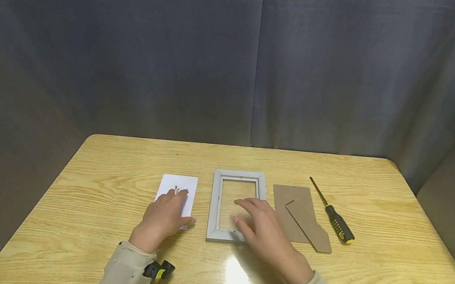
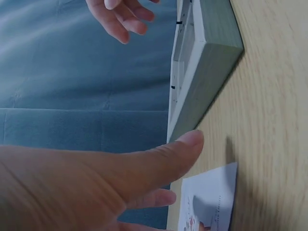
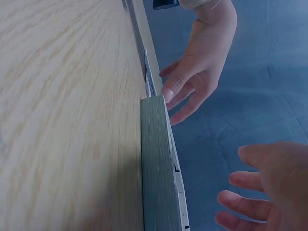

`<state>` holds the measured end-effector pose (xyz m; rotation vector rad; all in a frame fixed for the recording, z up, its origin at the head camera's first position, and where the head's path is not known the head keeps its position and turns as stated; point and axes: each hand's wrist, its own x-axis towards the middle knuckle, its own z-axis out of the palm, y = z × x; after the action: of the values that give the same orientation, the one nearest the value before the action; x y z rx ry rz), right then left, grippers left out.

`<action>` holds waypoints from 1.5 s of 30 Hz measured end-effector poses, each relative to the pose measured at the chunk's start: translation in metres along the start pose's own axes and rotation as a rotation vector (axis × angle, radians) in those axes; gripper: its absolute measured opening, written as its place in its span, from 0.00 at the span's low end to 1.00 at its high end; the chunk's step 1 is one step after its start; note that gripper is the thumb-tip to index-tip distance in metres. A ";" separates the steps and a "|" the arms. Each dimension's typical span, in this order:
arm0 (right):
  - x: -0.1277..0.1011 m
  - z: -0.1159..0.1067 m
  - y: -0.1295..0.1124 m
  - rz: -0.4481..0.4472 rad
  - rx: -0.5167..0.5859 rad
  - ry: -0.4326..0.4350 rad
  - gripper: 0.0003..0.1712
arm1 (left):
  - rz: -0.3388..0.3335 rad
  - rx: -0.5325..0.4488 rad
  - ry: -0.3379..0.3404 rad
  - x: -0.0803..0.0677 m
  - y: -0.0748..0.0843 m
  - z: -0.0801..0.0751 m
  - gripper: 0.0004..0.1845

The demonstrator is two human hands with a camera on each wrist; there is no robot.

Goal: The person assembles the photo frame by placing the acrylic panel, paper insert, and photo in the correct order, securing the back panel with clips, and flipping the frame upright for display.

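My left hand [image 1: 164,217] hovers over a white card [image 1: 167,180] with a small printed plant motif, its fingers spread and relaxed. In the left wrist view a shadow falls on the card [image 2: 219,185] below the fingers, and the thumb points toward the frame. My right hand [image 1: 265,230] hangs above the right side of a grey picture frame [image 1: 214,206], fingers loosely bent and gripping nothing. The frame lies flat with small dark tabs along its inner edge. From the right wrist view, the right fingers [image 3: 243,204] stand apart from the frame's side [image 3: 159,154].
Right of the frame lies a brown backing board [image 1: 289,193] with an angled stand leg [image 1: 310,226] on it. A screwdriver [image 1: 338,225] with a black and yellow handle rests farther right. Behind the wooden table [image 1: 124,163] hangs a dark curtain [image 1: 177,61].
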<state>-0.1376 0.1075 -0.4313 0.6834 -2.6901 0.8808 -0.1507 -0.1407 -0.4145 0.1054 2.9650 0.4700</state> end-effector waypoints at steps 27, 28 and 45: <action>-0.003 0.006 -0.007 -0.054 -0.011 -0.017 0.20 | 0.054 0.065 0.009 0.003 -0.003 0.004 0.38; -0.003 0.005 -0.007 -0.054 -0.010 -0.018 0.20 | 0.055 0.068 0.007 0.003 -0.003 0.004 0.37; -0.003 0.003 -0.008 -0.021 0.001 -0.041 0.21 | 0.115 0.049 0.175 0.006 -0.004 0.005 0.21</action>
<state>-0.1312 0.1012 -0.4305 0.7360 -2.7135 0.8726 -0.1557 -0.1428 -0.4218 0.2533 3.1553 0.4418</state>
